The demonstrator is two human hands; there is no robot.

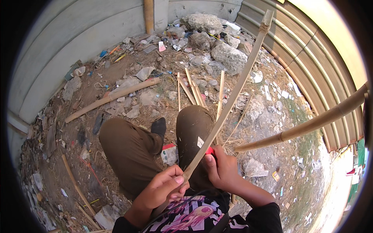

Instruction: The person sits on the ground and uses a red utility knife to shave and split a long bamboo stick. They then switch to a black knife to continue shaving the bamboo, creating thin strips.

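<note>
My left hand (162, 189) grips the near end of a long split bamboo strip (237, 83) that slants up and away to the upper right. My right hand (220, 167) is closed around a red-handled tool (210, 150) held against the strip just above my left thumb; its blade is hidden. Both hands sit over my lap, with my knees in brown trousers (130, 147) below them.
A thick bamboo pole (311, 124) crosses at the right. Another pole (112, 97) and several thin split strips (192, 89) lie on the littered dirt ahead. Rocks (229, 56) are piled at the back. Corrugated walls (311, 50) enclose left and right.
</note>
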